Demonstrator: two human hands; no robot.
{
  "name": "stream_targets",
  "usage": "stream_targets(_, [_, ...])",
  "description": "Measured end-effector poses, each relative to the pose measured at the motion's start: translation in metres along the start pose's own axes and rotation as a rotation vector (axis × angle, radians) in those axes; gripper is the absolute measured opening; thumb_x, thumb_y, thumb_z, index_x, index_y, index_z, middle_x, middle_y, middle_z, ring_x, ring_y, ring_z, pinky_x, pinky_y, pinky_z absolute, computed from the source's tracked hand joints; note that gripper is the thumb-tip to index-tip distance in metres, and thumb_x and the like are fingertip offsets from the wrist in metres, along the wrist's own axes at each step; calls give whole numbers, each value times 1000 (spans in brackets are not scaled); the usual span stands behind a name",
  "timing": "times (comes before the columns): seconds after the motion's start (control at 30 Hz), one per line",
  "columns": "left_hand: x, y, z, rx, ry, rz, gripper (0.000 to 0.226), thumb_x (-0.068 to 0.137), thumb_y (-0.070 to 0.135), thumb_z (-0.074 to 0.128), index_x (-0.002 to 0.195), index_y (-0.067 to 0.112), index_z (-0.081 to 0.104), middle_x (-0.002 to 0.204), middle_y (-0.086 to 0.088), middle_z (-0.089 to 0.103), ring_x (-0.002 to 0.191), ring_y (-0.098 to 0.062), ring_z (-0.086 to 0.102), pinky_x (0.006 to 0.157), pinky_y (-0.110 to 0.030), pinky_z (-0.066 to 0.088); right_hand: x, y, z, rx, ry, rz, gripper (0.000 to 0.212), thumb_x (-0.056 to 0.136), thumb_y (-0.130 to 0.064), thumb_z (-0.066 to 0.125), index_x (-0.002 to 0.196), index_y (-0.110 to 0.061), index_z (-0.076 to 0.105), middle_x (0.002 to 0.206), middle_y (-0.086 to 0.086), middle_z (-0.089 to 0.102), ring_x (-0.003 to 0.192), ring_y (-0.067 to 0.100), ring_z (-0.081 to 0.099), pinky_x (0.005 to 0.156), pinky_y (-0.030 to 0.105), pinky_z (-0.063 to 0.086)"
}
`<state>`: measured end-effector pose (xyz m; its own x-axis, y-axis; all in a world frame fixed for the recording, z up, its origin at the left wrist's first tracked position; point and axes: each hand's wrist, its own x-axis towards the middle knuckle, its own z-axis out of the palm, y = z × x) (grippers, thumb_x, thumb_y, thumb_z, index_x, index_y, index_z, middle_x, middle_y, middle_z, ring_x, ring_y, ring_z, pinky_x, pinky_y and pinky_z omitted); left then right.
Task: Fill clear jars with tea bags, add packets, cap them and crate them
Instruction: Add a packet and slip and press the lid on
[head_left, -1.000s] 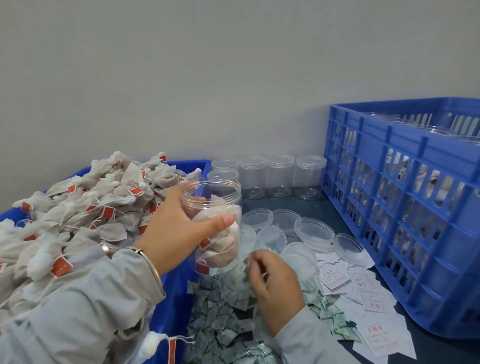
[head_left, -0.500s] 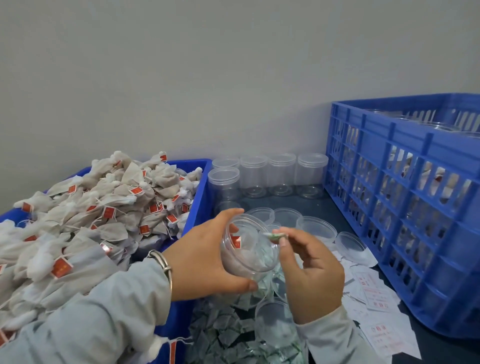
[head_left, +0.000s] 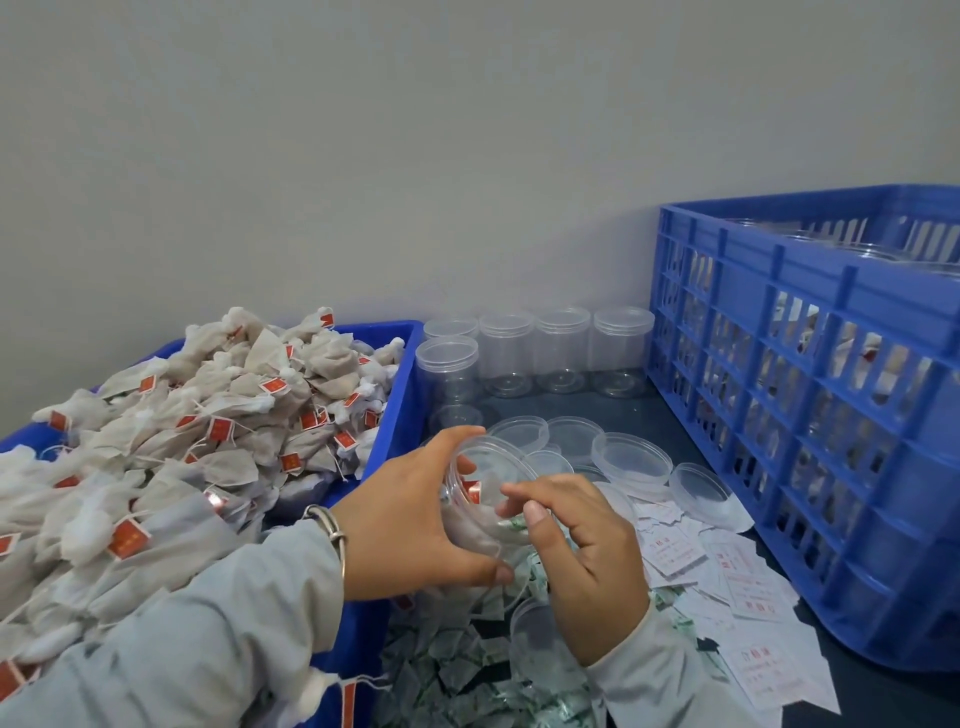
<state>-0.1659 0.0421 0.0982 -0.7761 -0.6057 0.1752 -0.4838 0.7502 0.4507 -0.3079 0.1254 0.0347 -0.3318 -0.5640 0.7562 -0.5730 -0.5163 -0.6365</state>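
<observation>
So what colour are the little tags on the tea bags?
Red-orange tags on the white tea bags, clearest in the head view.

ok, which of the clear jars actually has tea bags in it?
The jar gripped in the left hand, tilted toward the camera, uncapped. The capped jars at the wall stand upright and empty.

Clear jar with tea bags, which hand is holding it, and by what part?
The left hand grips the clear plastic jar round its side wall, mouth tilted toward the right hand.

Tilted jar between both hands
</observation>
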Motion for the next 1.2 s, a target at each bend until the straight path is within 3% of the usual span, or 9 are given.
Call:
stream_targets(0.2, [-1, -1, -2, -13, 23, -32, 107, 48, 68, 74, 137, 42, 20, 116, 24, 49, 102, 10, 48, 78, 4, 33, 7, 4, -7, -110, 105, -21, 24, 88, -28, 43, 100, -26, 63, 99, -18, 62, 96, 2, 55, 87, 13, 40])
stream_targets(0.33, [0, -1, -3, -27, 23, -50, 110, 43, 75, 69, 136, 44, 18, 118, 24, 49, 105, 8, 48, 78, 1, 31, 13, 3, -24, -62, 108, 193, 19, 88, -19, 54, 95, -37, 59, 99, -17, 62, 92, -3, 56, 80, 8, 41])
stream_targets(0.43, [1, 0, -3, -38, 18, -64, 113, 40, 78, 65, 137, 44, 18, 117, 25, 48, 103, 8, 47, 79, -2, 31, 14, 5, -46, -242, -135, 393, 25, 89, -11, 57, 98, -34, 58, 103, -17, 52, 96, 2, 54, 76, 8, 38])
stream_targets(0.5, [1, 0, -2, -31, 16, -64, 113, 40, 78, 64, 137, 44, 17, 116, 26, 47, 101, 7, 47, 79, -5, 32, 10, 6, -65, -513, -385, 463, 26, 93, -25, 54, 118, -29, 56, 117, -14, 47, 108, 7, 49, 85, 13, 35])
stream_targets(0.57, [1, 0, -2, -26, 8, -60, 113, 41, 78, 64, 137, 44, 16, 117, 26, 46, 100, 7, 47, 79, -6, 32, -1, 8, -84, -772, -573, 511, 45, 95, -40, 47, 137, -28, 41, 136, -10, 35, 122, 8, 40, 99, 18, 30])
stream_targets(0.77, [1, -1, -1, -18, -8, -59, 114, 40, 77, 65, 137, 44, 15, 121, 24, 47, 91, 5, 49, 77, -6, 32, -35, 20, -111, -1013, -824, 693, 79, 90, -64, 36, 150, -25, 4, 159, 1, -3, 146, 18, 2, 117, 32, 13])
stream_targets(0.93, [1, -2, -1, -23, -1, -61, 114, 40, 77, 67, 137, 44, 16, 119, 24, 47, 94, 4, 49, 80, -8, 33, -49, 34, -107, -1009, -760, 633, 62, 96, -59, 28, 150, -31, 14, 159, 1, -11, 146, 17, -1, 115, 28, 10])
stream_targets(1.1, [2, -2, -1, -16, 6, -52, 113, 42, 76, 69, 137, 45, 16, 117, 27, 45, 98, 10, 45, 77, -2, 31, -50, 41, -110, -891, -555, 570, 37, 95, -46, 43, 129, -34, 52, 151, -11, 26, 136, 9, 26, 107, 17, 25])
stream_targets(1.2, [1, -2, -2, -11, 0, -46, 114, 41, 78, 67, 137, 44, 16, 117, 26, 45, 93, 10, 48, 74, 1, 31, -49, 43, -112, -913, -540, 556, 32, 96, -37, 47, 126, -32, 55, 141, -16, 39, 128, 7, 37, 103, 15, 27])
